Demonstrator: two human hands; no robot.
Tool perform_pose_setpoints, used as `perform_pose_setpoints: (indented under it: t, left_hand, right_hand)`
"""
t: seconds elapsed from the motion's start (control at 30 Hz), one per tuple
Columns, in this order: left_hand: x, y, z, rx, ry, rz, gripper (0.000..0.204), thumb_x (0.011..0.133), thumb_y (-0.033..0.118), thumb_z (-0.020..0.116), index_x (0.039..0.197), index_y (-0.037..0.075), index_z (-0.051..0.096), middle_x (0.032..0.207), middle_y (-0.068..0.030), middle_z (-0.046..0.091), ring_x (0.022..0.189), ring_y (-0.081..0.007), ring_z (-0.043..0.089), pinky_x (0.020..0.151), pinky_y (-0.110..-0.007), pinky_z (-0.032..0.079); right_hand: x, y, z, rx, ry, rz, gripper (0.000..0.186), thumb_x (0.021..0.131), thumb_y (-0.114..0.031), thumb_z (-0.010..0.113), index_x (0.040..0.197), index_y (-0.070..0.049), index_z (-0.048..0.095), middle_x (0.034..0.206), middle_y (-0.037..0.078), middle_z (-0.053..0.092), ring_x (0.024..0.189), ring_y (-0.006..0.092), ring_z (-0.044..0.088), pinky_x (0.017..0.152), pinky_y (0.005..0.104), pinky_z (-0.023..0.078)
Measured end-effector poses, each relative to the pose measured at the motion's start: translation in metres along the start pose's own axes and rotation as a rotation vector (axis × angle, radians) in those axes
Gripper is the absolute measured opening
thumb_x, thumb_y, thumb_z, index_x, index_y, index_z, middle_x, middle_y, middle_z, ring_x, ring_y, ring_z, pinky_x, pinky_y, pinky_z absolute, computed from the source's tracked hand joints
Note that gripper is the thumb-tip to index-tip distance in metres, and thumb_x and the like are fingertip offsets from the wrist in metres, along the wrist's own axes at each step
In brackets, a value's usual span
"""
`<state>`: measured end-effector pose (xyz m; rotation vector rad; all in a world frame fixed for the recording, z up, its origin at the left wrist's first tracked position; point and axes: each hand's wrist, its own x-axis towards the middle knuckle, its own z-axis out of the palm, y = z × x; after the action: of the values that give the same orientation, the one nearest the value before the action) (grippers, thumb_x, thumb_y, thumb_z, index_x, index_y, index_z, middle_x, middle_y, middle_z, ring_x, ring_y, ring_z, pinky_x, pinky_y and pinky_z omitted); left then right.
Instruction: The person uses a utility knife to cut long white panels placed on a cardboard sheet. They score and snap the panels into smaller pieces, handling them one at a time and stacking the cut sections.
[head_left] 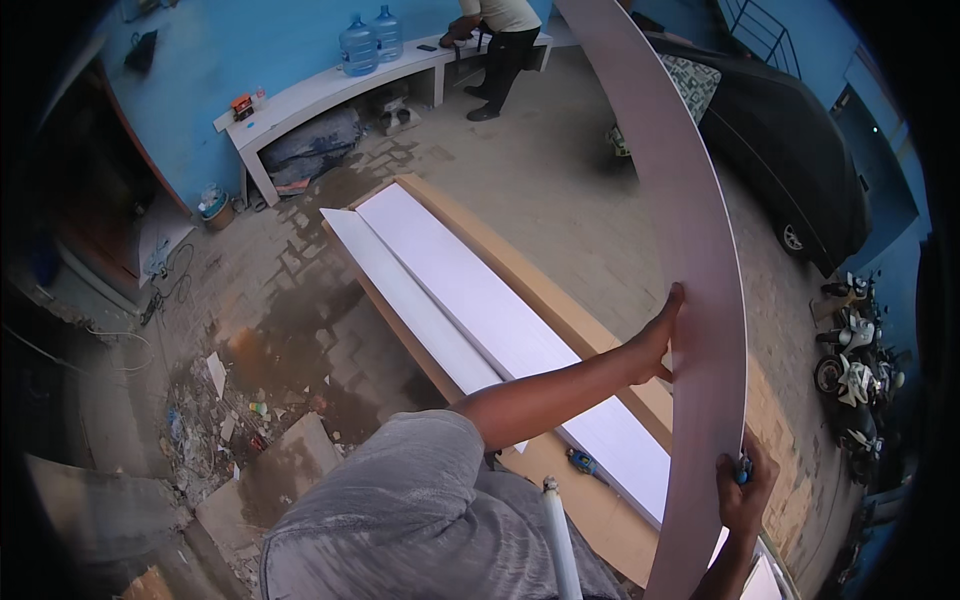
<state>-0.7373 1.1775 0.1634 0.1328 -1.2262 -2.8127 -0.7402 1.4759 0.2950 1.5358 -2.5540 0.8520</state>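
Observation:
A long, thin greyish panel (700, 230) stands tilted on its edge at my right and runs from the top of the view to the bottom. My left hand (657, 340) grips its left edge, thumb upward, with the other fingers partly hidden behind the board. Lower down, my right hand (750, 487) is closed at the right edge, around a small blue object (743, 469) whose kind I cannot make out. Beneath my left arm, two long white panels (470, 300) lie on a brown cardboard box (545, 300). A small blue-and-black tool (582, 461) rests on the cardboard.
A white bench (300, 110) by the blue wall bears large water bottles (360, 48); another person (505, 40) leans over it. At right stand a covered car (790, 140) and motorbikes (855, 370). Rubble (235, 420) lies at left. A white pole (560, 540) rises near my body.

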Motion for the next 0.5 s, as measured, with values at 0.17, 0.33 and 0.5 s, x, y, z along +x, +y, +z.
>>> perform_pose_setpoints:
  t: [0.17,0.33,0.5]
  left_hand:
    - [-0.053,-0.063,-0.088,-0.428,0.526,-0.128,0.092,0.106,0.085,0.034,0.167,0.016,0.038,0.168,-0.0177,0.042,0.154,-0.0376,0.044,0.109,-0.075,0.049]
    - [-0.055,-0.146,-0.215,-0.726,0.413,0.238,0.059,0.110,0.054,0.052,0.142,0.006,0.065,0.130,-0.0110,0.075,0.113,-0.0285,0.077,0.106,-0.048,0.061]
    - [-0.066,-0.174,-0.251,-0.798,0.767,0.316,0.072,0.112,0.064,0.043,0.150,0.005,0.059,0.146,-0.0142,0.068,0.130,-0.0327,0.069,0.109,-0.049,0.059]
  right_hand:
    - [-0.007,0.037,0.125,0.053,-0.344,-0.095,0.072,0.071,0.000,0.074,0.142,-0.001,0.070,0.112,0.023,0.078,0.098,0.0387,0.077,0.088,0.0461,0.063]
    - [0.009,0.063,0.215,-0.082,-0.457,-0.324,0.070,0.077,-0.008,0.078,0.146,-0.001,0.066,0.138,0.022,0.074,0.121,0.0382,0.073,0.095,0.0469,0.064]
    - [0.003,0.132,0.282,-0.160,-0.484,-0.432,0.063,0.085,-0.006,0.074,0.147,-0.001,0.064,0.144,0.020,0.071,0.127,0.0365,0.071,0.095,0.0443,0.065]
